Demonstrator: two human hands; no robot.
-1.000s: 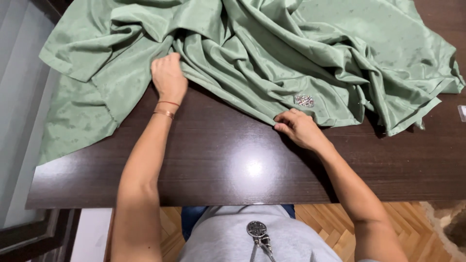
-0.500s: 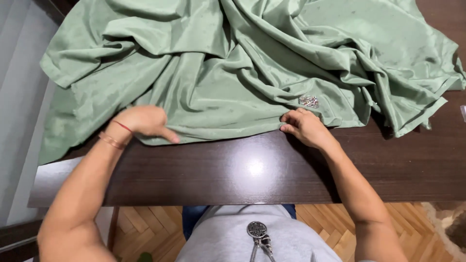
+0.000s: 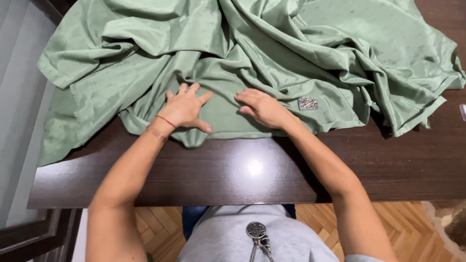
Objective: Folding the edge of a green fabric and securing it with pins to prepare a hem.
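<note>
Both hands, left (image 3: 183, 109) and right (image 3: 262, 107), lie flat with fingers spread on the green cloth (image 3: 272, 58) heaped across the bench (image 3: 242, 170); smoothing likely works best pressing outward evenly from the middle.

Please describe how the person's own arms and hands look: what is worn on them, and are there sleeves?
Both forearms are bare; no sleeves cover them. The left hand has a thin red string bracelet around the wrist, with a second thin band just behind it. The right hand shows no bracelet, watch or glove, and I see no rings on either hand. A light grey sleeve edge shows at the right upper arm.
</note>
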